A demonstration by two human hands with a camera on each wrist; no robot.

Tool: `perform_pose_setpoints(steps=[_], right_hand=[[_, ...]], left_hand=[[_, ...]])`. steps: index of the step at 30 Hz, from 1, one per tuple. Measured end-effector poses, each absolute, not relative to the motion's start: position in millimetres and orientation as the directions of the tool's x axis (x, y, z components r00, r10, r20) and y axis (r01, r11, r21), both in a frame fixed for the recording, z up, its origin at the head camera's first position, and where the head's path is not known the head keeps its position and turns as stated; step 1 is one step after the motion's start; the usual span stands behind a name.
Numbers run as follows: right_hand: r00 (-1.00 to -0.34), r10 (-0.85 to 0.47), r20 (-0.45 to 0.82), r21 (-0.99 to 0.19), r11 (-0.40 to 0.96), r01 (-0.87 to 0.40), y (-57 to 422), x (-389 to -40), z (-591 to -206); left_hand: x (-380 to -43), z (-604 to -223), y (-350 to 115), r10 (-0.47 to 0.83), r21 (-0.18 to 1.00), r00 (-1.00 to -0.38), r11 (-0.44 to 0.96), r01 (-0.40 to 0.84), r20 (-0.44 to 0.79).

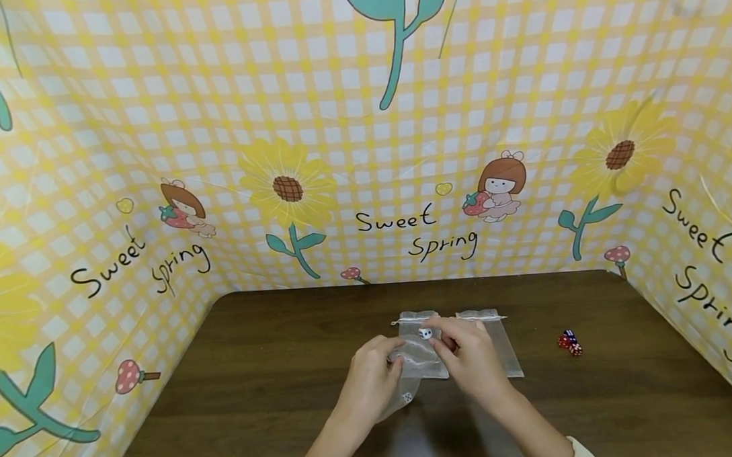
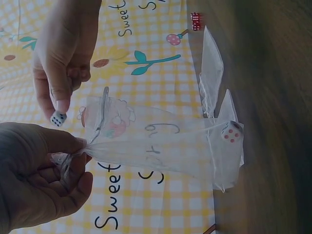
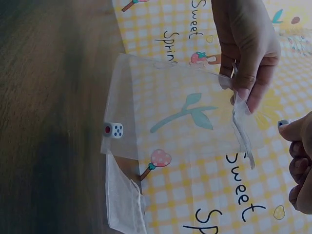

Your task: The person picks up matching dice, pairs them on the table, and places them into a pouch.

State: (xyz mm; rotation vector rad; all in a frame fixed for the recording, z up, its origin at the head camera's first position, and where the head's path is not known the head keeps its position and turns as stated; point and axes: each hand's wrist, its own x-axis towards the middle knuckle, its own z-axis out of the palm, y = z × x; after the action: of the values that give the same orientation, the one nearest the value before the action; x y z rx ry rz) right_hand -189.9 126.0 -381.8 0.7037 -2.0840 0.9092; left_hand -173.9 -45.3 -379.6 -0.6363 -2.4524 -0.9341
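My left hand [image 1: 371, 373] pinches the gathered mouth of a sheer white mesh bag [image 2: 165, 146], which hangs down below the fingers. At the bottom of that bag lies one white die [image 2: 231, 131], seen through the mesh. Close to the bag's mouth, my right hand [image 1: 470, 356] pinches a second white die [image 1: 426, 333] between thumb and fingertip. That die is apart from the bag in the left wrist view. Two more mesh bags lie flat on the table behind the hands, a left bag [image 1: 414, 317] and a right bag [image 1: 506, 358], each with a drawstring.
A small cluster of red and blue dice [image 1: 570, 342] sits to the right on the dark wooden table [image 1: 256, 367]. A yellow checked cloth [image 1: 363, 154] with printed flowers and words stands as a wall around the back and sides.
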Motion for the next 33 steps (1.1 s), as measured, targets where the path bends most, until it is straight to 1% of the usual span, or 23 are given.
perform_pose_setpoints(steps=[7,12,17,23,30,33], right_hand=[[-0.639,-0.232,0.733,-0.381,0.637,-0.67,123,-188,-383],[-0.66,-0.249,0.709,-0.388,0.643,-0.66,122,-186,-384],[-0.664,-0.231,0.711,-0.408,0.633,-0.658,122,-187,-383],[-0.64,-0.215,0.738,-0.392,0.635,-0.666,125,-188,-381],[-0.632,-0.189,0.752,-0.41,0.618,-0.671,130,-189,-381],[-0.64,-0.175,0.748,-0.442,0.588,-0.678,134,-191,-383]], left_hand=[[-173,-377,-44,0.258,0.511,-0.806,0.661,0.549,0.532],[-173,-376,-44,0.257,0.503,-0.796,0.659,0.559,0.548],[-172,-376,-45,0.26,0.514,-0.804,0.655,0.554,0.535],[-172,-376,-45,0.26,0.533,-0.819,0.651,0.54,0.512],[-173,-376,-45,0.262,0.528,-0.814,0.651,0.546,0.519],[-173,-376,-44,0.263,0.525,-0.811,0.65,0.549,0.523]])
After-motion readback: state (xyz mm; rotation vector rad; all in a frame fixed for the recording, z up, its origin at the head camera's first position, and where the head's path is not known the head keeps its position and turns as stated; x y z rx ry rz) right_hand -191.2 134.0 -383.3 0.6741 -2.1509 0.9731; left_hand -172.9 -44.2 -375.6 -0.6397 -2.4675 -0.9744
